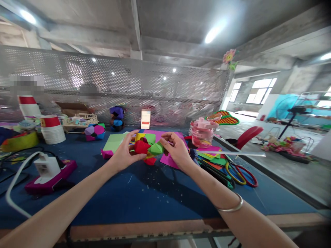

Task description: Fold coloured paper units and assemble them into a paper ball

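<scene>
Both my hands hold one folded paper piece (148, 147) made of red, green and yellow units, raised a little above the blue table (144, 196). My left hand (123, 154) grips its left side, on the red and yellow parts. My right hand (175, 148) pinches the green unit on its right side. A silver bangle (232, 206) sits on my right forearm. Under the piece lie a pink sheet (167, 159) and a light green sheet (113, 142).
A finished paper ball (94, 132) and a stacked dark one (117, 118) stand at the back. A phone (145, 119) leans on the mesh screen. At right are a pink jar (201, 131), coloured sheets and scissors (239, 174). A charger on a magenta box (49, 172) and stacked cups (52, 130) are at left.
</scene>
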`<state>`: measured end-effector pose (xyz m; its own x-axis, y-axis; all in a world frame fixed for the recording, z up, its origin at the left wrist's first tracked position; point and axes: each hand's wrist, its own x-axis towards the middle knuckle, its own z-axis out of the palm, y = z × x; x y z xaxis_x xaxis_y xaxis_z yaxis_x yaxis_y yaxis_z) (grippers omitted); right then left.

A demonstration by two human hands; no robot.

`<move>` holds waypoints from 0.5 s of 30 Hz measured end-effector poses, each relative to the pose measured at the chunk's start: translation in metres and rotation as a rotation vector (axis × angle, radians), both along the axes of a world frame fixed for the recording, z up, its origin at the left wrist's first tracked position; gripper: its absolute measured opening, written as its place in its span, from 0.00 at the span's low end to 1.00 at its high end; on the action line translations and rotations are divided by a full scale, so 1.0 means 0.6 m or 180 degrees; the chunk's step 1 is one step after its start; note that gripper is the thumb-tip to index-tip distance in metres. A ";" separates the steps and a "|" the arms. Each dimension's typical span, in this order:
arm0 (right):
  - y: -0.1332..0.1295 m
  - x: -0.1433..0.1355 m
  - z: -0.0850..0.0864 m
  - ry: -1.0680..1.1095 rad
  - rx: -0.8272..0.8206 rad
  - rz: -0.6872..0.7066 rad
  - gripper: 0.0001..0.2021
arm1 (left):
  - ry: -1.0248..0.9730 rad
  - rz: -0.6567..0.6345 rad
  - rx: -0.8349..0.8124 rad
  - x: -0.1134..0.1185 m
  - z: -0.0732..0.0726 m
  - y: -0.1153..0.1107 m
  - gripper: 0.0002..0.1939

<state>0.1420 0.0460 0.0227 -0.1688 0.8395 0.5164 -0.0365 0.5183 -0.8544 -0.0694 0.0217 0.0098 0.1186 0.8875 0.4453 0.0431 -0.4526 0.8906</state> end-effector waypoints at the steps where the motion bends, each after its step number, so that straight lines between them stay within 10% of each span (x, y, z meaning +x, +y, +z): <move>1: -0.001 0.000 0.001 0.0002 0.0042 -0.0049 0.16 | 0.0047 0.0006 -0.0011 0.000 -0.001 0.000 0.45; 10: -0.008 -0.004 -0.001 0.0201 -0.0153 -0.0035 0.17 | 0.0087 0.0067 -0.0120 0.003 -0.003 0.002 0.45; 15: -0.004 -0.003 0.002 0.1020 -0.1255 0.0612 0.15 | -0.0089 0.0079 -0.0259 0.004 -0.002 0.001 0.44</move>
<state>0.1402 0.0435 0.0241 -0.2243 0.9495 0.2193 -0.3897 0.1189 -0.9132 -0.0673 0.0226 0.0086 0.0847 0.9234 0.3744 0.0279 -0.3778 0.9255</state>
